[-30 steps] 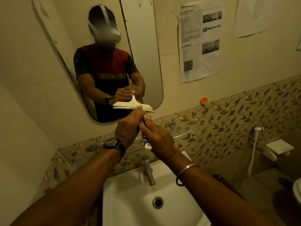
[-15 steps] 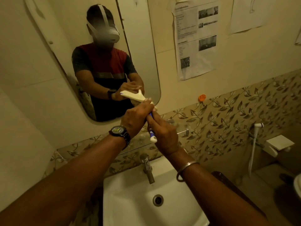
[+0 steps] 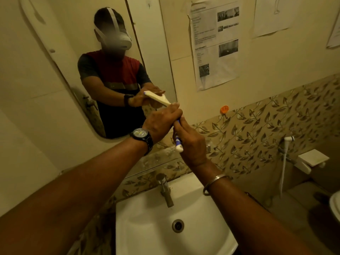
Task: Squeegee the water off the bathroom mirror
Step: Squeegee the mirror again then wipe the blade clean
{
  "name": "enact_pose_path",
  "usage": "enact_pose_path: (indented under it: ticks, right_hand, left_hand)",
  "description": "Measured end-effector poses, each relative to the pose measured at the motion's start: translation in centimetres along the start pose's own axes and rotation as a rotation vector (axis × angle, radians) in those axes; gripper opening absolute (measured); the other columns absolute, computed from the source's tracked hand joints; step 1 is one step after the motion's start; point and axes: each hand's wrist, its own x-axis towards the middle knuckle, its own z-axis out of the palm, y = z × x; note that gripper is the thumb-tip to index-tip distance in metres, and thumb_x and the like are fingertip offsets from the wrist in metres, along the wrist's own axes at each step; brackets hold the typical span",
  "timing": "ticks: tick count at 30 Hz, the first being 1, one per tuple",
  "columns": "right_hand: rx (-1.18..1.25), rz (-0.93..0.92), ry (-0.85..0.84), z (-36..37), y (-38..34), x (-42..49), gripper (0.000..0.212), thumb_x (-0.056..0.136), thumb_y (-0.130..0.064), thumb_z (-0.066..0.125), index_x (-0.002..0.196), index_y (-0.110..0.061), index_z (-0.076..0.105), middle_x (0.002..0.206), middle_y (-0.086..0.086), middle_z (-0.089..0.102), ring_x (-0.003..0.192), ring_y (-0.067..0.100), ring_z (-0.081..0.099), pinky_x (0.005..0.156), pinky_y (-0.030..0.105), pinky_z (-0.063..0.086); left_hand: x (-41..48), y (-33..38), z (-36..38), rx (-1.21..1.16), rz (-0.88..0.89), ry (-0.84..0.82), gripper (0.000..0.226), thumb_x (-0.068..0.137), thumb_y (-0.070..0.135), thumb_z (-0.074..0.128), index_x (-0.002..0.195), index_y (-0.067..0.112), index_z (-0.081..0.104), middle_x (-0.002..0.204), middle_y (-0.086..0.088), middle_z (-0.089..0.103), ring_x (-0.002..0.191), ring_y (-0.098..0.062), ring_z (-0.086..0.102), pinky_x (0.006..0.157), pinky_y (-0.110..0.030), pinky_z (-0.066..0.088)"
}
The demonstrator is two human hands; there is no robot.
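1. Dim bathroom walls carry an oval mirror (image 3: pixel 60 57) above a white sink (image 3: pixel 147 230), and both hands meet in front of the mirror's lower right edge.
2. Left hand (image 3: pixel 161 124) is curled round the squeegee (image 3: pixel 177 142) just under its head, and right hand (image 3: pixel 191 144) wraps the blue-and-white handle lower down. Two hands crowded on one short handle may pull against each other and make the stroke wobble.
3. Its cream blade (image 3: pixel 158 98) lies tilted at the glass near that lower right edge, one end higher than the other. I cannot tell whether the whole lip touches. A lip that lifts at one end would likely skip and leave streaks.
4. Most of the mirror lies above and to the left of the blade. Working from this low corner risks water from above running back over wiped glass. No drops are clear enough to see.
5. A watch (image 3: pixel 141 134) on the left wrist sits nearest the glass and could knock it on a long sweep.
6. Under the mirror's bottom edge run a glass shelf (image 3: pixel 161 161) and the tap (image 3: pixel 165 190). A stroke that overshoots the edge might strike them.
7. Paper sheets (image 3: pixel 215 43) hang just beside the mirror's right edge, so a sideways flick could wet them.
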Motion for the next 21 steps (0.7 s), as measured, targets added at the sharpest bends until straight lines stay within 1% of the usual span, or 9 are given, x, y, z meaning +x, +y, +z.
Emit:
enact_pose_path:
  ticks: [2,4,7,9,11,13,16,19,21]
  right_hand:
    - [0.029,0.019,-0.022,0.8,-1.2,-1.5,0.043,0.092,-0.006,0.073,0.134,-0.005,0.067,0.142,0.019,0.061,0.072,0.024,0.070,0.063,0.029,0.055]
    - [0.062,0.027,-0.058,1.3,-2.4,-2.6,0.043,0.091,-0.005,0.075,0.133,-0.004,0.067,0.140,0.020,0.062,0.074,0.025,0.072,0.065,0.029,0.056]
    - [0.085,-0.033,-0.105,1.3,-3.3,-3.2,0.043,0.091,-0.005,0.075,0.133,-0.003,0.067,0.139,0.021,0.062,0.084,0.028,0.074,0.071,0.030,0.058]
    - [0.086,-0.103,-0.092,0.9,-3.2,-2.5,0.041,0.095,-0.007,0.070,0.135,-0.004,0.066,0.141,0.021,0.060,0.092,0.029,0.074,0.075,0.031,0.059]
    - [0.085,-0.134,-0.048,0.8,-3.2,-1.2,0.039,0.099,-0.009,0.066,0.137,-0.007,0.065,0.146,0.020,0.057,0.099,0.028,0.073,0.078,0.031,0.060]
    - [0.085,-0.138,-0.031,1.2,-3.4,-0.2,0.039,0.099,-0.009,0.066,0.138,-0.008,0.064,0.149,0.019,0.055,0.098,0.028,0.073,0.077,0.032,0.060]
    - [0.078,-0.152,-0.070,2.5,-3.7,-0.8,0.043,0.096,-0.006,0.070,0.139,-0.007,0.063,0.149,0.020,0.053,0.099,0.031,0.073,0.073,0.037,0.061]
    - [0.081,-0.153,-0.125,3.5,-4.1,-3.2,0.043,0.095,-0.006,0.071,0.138,-0.007,0.064,0.147,0.021,0.055,0.104,0.031,0.072,0.074,0.036,0.062]
    - [0.096,-0.164,-0.179,3.8,-4.6,-4.6,0.046,0.092,-0.004,0.072,0.137,-0.005,0.064,0.146,0.022,0.055,0.109,0.032,0.071,0.075,0.036,0.062]
  left_hand:
    - [-2.1,-0.4,0.4,0.003,-0.001,-0.030,0.024,0.101,0.008,0.059,0.123,0.002,0.066,0.143,-0.023,0.058,0.125,-0.040,0.062,0.084,-0.052,0.061]
    - [-4.2,-0.7,0.7,-0.008,-0.026,-0.046,0.024,0.100,0.008,0.062,0.123,0.003,0.067,0.143,-0.023,0.058,0.130,-0.038,0.060,0.088,-0.051,0.061]
    - [-6.4,-0.7,0.5,-0.030,-0.068,-0.046,0.023,0.099,0.008,0.063,0.122,0.003,0.067,0.140,-0.023,0.061,0.129,-0.037,0.061,0.088,-0.051,0.061]
    - [-6.6,-0.9,0.0,-0.040,-0.071,0.024,0.027,0.098,0.007,0.064,0.125,0.002,0.067,0.137,-0.025,0.062,0.125,-0.039,0.063,0.093,-0.051,0.060]
    - [-5.9,-1.3,-0.6,-0.046,-0.075,0.146,0.032,0.097,0.005,0.064,0.129,0.000,0.066,0.137,-0.027,0.062,0.125,-0.040,0.063,0.102,-0.049,0.055]
    - [-5.3,-1.8,-1.0,-0.029,-0.088,0.223,0.032,0.096,0.003,0.065,0.128,-0.003,0.066,0.136,-0.028,0.062,0.125,-0.041,0.063,0.101,-0.050,0.055]
    - [-6.3,-2.6,-0.2,-0.031,-0.095,0.208,0.034,0.094,-0.002,0.068,0.127,-0.006,0.067,0.136,-0.028,0.062,0.126,-0.041,0.062,0.098,-0.052,0.057]
    - [-8.9,-2.6,1.3,-0.044,-0.121,0.166,0.031,0.096,0.007,0.064,0.125,-0.004,0.068,0.137,-0.027,0.061,0.126,-0.039,0.063,0.098,-0.049,0.058]
    - [-10.7,-2.5,2.1,-0.050,-0.151,0.129,0.030,0.093,0.004,0.069,0.122,-0.003,0.069,0.137,-0.027,0.062,0.124,-0.039,0.064,0.096,-0.049,0.059]
